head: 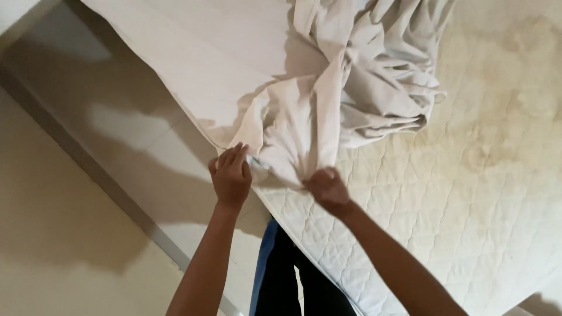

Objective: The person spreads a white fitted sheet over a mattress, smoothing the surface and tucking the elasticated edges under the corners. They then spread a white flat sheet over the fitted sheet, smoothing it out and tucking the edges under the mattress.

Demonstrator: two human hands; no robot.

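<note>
The left hand [231, 175] pinches the edge of a crumpled off-white cotton bedsheet [328, 99] beside the corner of the stained, quilted cream mattress [456, 193]. The right hand [326, 188] grips gathered cloth just beside it, with most of the sheet bunched above both. The sheet's hem seems partway onto the corner; seating it likely calls for a firm outward stretch.

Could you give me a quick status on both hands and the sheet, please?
Left hand gripping sheet edge at mattress corner. Right hand pinching bunched sheet. Rest of sheet heaped on bare quilted mattress. Nothing in the way.
</note>
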